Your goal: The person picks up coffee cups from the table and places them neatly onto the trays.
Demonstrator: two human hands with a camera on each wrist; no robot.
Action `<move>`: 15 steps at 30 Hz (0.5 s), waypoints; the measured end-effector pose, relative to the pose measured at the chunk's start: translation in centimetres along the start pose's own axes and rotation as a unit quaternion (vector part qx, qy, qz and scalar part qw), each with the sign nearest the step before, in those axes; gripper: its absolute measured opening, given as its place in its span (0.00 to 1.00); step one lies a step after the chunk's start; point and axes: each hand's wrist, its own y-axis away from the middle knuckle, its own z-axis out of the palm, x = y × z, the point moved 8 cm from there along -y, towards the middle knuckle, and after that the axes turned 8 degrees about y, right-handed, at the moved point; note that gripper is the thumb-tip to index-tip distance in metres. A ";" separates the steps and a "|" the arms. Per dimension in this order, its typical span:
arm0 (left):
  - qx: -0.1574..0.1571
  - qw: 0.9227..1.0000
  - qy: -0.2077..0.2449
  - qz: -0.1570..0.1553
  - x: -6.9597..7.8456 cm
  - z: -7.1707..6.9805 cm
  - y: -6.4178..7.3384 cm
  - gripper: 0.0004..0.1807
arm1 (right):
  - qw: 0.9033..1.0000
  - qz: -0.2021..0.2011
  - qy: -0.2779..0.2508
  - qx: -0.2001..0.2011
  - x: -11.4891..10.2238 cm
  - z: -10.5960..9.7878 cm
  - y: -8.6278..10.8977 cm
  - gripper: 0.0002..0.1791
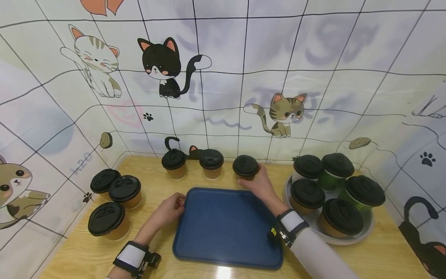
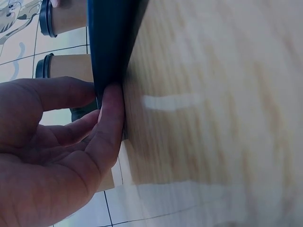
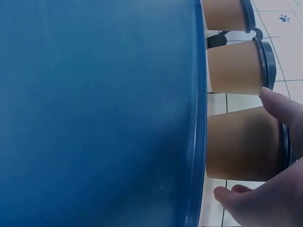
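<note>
My left hand (image 1: 169, 210) pinches the left rim of the blue tray (image 1: 226, 228); in the left wrist view the thumb (image 2: 66, 92) is on the upper side and a finger lies underneath. Behind the tray's far edge, my right hand (image 1: 259, 185) is around the right-hand brown paper cup (image 3: 244, 144) with a black lid (image 1: 245, 165). The right wrist view shows the thumb near the lid, while the lower fingertips (image 3: 227, 195) stand apart from the cup wall. That cup stands upright in line with two similar lidded cups (image 1: 211, 163) (image 1: 174, 163).
Three brown lidded cups (image 1: 108, 221) stand at the left side of the wooden table (image 1: 153, 248). On the right, a pale round tray (image 1: 366, 234) bears several lidded cups, brown, green and white. A cat-patterned cloth (image 1: 223, 89) encloses the back and sides.
</note>
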 end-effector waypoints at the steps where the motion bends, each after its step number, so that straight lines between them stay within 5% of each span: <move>1: 0.000 1.000 0.001 0.000 0.0 0.0 0.0 0.18 | 1.000 -0.013 -0.015 -0.001 -0.1 0.1 -0.2 0.46; 5: 0.000 1.000 0.004 -0.001 -0.1 0.1 0.0 0.18 | 0.999 -0.011 -0.042 -0.012 0.2 0.3 -0.7 0.41; 10: -0.001 1.000 0.004 -0.003 -0.2 0.1 -0.1 0.19 | 0.998 0.062 0.001 -0.007 1.5 0.3 -0.4 0.45; 15: -0.005 1.000 0.015 -0.013 -0.3 0.1 -0.1 0.18 | 0.998 0.061 0.025 -0.017 1.3 0.5 -0.6 0.49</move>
